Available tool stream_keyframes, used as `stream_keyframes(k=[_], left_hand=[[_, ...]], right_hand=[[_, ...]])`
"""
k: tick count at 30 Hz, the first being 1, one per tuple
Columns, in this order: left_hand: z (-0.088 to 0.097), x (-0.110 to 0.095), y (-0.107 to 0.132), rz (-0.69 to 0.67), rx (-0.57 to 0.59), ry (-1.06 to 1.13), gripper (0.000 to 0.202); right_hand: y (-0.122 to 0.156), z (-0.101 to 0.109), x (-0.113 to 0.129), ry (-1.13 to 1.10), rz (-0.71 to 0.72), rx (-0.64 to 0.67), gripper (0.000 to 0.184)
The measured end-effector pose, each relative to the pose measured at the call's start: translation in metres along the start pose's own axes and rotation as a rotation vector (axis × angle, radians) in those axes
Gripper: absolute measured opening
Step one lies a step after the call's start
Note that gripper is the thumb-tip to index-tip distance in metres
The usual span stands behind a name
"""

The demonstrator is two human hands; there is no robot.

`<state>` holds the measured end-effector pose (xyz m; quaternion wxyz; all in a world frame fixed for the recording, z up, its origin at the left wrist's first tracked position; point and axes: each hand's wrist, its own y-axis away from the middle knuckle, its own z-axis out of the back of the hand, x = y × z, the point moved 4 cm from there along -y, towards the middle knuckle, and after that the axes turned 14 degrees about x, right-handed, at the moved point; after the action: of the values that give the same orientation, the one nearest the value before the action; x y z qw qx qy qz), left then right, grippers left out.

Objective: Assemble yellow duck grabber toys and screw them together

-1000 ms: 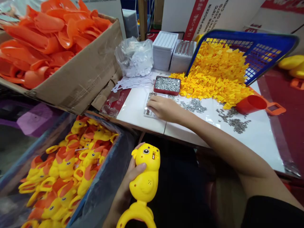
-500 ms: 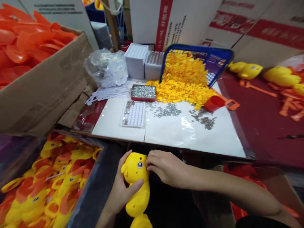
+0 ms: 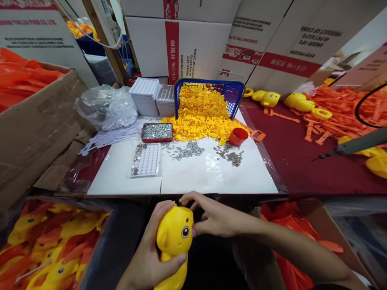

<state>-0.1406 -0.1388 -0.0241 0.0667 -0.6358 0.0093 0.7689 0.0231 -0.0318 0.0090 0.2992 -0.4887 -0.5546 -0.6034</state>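
Observation:
Below the table's front edge, my left hand (image 3: 155, 249) is wrapped round a yellow plastic toy duck (image 3: 173, 231). Its thumb presses across the duck's body. The head is tilted, with one black-and-white eye and a small dark hole showing; the lower body runs out of view. My right hand (image 3: 211, 215) is at the face side of the head, its thumb and forefinger apart. The thumb tip is beside the eye, and the other fingers are bent and partly hidden. Nothing shows between the fingers of that hand.
On the table are a red tray of small metal parts (image 3: 157, 133), a white pitted tray (image 3: 146, 160), a tipped blue basket (image 3: 238, 94) spilling yellow pieces, and a red cup (image 3: 238, 137). A screwdriver (image 3: 356, 143) juts in from the right. Boxes (image 3: 33, 173) flank the table.
My right hand's fingers, earlier bunched against the duck's face, have spread apart. The duck has tilted in my left hand, and the camera view has swung to the right.

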Motion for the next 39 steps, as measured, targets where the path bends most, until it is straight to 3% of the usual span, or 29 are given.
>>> stream_keyframes(k=[3, 5, 7, 11, 14, 17, 20, 21, 23, 25, 27, 33, 36, 39], left_hand=[[-0.011, -0.001, -0.010, -0.026, -0.017, 0.211, 0.076], [-0.015, 0.000, -0.016, -0.015, -0.077, 0.252, 0.080], [-0.013, -0.002, -0.025, -0.013, -0.153, 0.102, 0.077], [-0.006, -0.020, -0.048, -0.024, -0.225, -0.350, 0.035], [-0.002, -0.027, -0.067, 0.019, -0.257, -0.375, 0.038], [-0.004, -0.020, -0.090, 0.106, -0.236, -0.148, 0.041], [-0.004, -0.009, -0.115, 0.134, -0.263, 0.005, 0.043], [-0.003, -0.006, -0.123, 0.137, -0.281, 0.014, 0.043], [-0.001, 0.000, -0.136, 0.151, -0.298, 0.027, 0.044], [0.000, 0.005, -0.144, 0.174, -0.302, 0.047, 0.045], [0.000, 0.007, -0.146, 0.198, -0.318, 0.057, 0.049], [-0.002, 0.004, -0.139, 0.218, -0.400, 0.021, 0.053], [-0.003, 0.004, -0.137, 0.224, -0.412, 0.029, 0.051], [-0.004, 0.007, -0.137, 0.240, -0.412, 0.065, 0.051]], right_hand=[[0.004, -0.004, 0.006, -0.149, 0.114, 0.103, 0.060], [0.002, -0.003, 0.006, -0.286, 0.208, 0.050, 0.056], [-0.001, 0.002, 0.002, -0.406, 0.266, -0.074, 0.049], [-0.005, 0.015, -0.007, -0.472, 0.310, -0.325, 0.037], [-0.002, 0.026, -0.007, -0.405, 0.296, -0.438, 0.033], [0.005, 0.048, 0.003, -0.267, 0.223, -0.374, 0.037], [0.017, 0.086, 0.021, 0.139, 0.139, -0.258, 0.043], [0.022, 0.105, 0.027, 0.359, 0.095, -0.346, 0.039], [0.031, 0.142, 0.035, 0.771, -0.123, -0.624, 0.030], [0.031, 0.167, 0.036, 0.940, -0.277, -0.761, 0.028], [0.024, 0.181, 0.032, 0.983, -0.344, -0.780, 0.025], [0.011, 0.189, 0.022, 1.078, -0.365, -0.858, 0.020], [0.020, 0.181, 0.024, 1.086, -0.254, -0.958, 0.026], [0.032, 0.156, 0.022, 1.071, -0.090, -1.043, 0.032]])
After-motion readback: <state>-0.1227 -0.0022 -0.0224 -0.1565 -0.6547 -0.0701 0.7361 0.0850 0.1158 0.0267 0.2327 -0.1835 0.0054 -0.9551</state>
